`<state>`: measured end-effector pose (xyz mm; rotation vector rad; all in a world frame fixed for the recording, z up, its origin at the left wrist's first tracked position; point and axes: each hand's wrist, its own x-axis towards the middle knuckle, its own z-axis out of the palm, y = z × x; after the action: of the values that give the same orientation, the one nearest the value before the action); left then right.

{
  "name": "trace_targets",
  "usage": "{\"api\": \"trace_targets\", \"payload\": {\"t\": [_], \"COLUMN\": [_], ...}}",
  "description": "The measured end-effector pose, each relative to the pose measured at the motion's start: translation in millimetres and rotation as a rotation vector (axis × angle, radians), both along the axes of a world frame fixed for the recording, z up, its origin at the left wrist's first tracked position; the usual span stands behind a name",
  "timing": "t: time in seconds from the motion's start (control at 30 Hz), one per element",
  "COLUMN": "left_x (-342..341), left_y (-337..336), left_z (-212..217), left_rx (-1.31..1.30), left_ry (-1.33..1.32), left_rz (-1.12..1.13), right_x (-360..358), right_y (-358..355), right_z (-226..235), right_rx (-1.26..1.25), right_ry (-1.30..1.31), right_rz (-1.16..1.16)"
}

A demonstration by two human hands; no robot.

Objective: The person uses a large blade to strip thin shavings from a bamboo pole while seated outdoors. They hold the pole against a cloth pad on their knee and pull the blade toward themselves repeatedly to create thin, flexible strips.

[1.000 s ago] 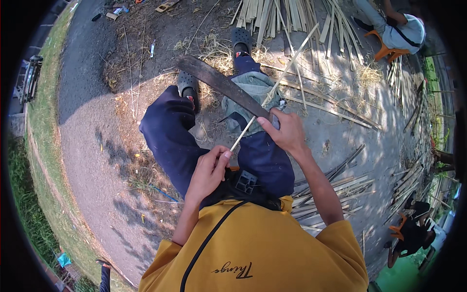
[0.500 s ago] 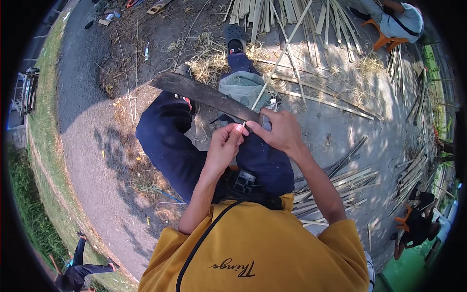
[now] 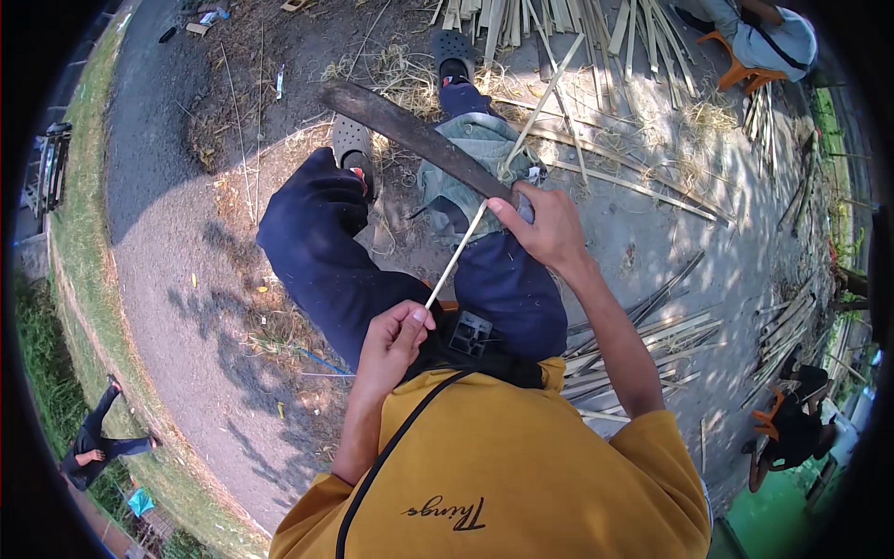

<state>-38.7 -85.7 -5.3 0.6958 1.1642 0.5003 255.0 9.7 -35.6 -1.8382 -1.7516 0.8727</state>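
Nearest me, my left hand point(image 3: 391, 340) pinches the near end of a thin pale bamboo strip point(image 3: 456, 261) between thumb and fingers. I judge the strip light, springy and easily snapped, with edges that could cut, so it is best gripped close to the end, as here. It runs up across my lap to my right hand point(image 3: 549, 228), which is closed around the handle of a long dark knife point(image 3: 410, 135). That blade looks heavy and wants a firm grip. Beyond lie split bamboo slats point(image 3: 559, 28) on the ground point(image 3: 158, 233).

Thin pale bamboo strip point(image 3: 458, 253) — slanting against a long dark blade point(image 3: 410, 135)
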Motion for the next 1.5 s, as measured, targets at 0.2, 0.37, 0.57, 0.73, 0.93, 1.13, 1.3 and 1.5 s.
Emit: {"api": "trace_targets", "payload": {"t": [0.2, 0.37, 0.57, 0.73, 0.93, 1.13, 1.3, 1.5], "left_x": [40.8, 81.6, 68.2, 42.1, 8.5, -5.3, -6.8, 24.2], "left_y": [30.2, 63.4, 47.3, 12.4, -21.8, -30.3, -7.9, 29.3], "left_z": [-20.4, -26.0, -20.3, -11.4, 11.8, 11.0, 8.1, -16.2], "left_rx": [0.453, 0.597, 0.436, 0.342, 0.233, 0.341, 0.413, 0.453], "left_ry": [0.304, 0.296, 0.262, 0.203, 0.278, 0.413, 0.445, 0.21], "left_rz": [-0.033, 0.0, 0.001, 0.065, 0.081, 0.029, -0.094, -0.061], "right_x": [-1.4, -7.1, -8.6, -11.9, -17.6, -30.0, -22.0, -19.0], "right_y": [-9.2, -10.7, -4.9, -6.3, -7.1, -13.7, -13.1, -13.8], "right_z": [-1.7, 1.2, 1.2, 1.1, 3.0, 1.7, -2.3, -9.0], "right_rx": [0.079, 0.122, 0.057, 0.112, 0.12, 0.288, 0.237, 0.189], "right_ry": [-0.007, -0.065, -0.08, -0.123, -0.104, -0.177, -0.133, -0.106], "right_rz": [0.089, 0.11, 0.037, 0.055, 0.04, 0.071, 0.024, 0.003]}}
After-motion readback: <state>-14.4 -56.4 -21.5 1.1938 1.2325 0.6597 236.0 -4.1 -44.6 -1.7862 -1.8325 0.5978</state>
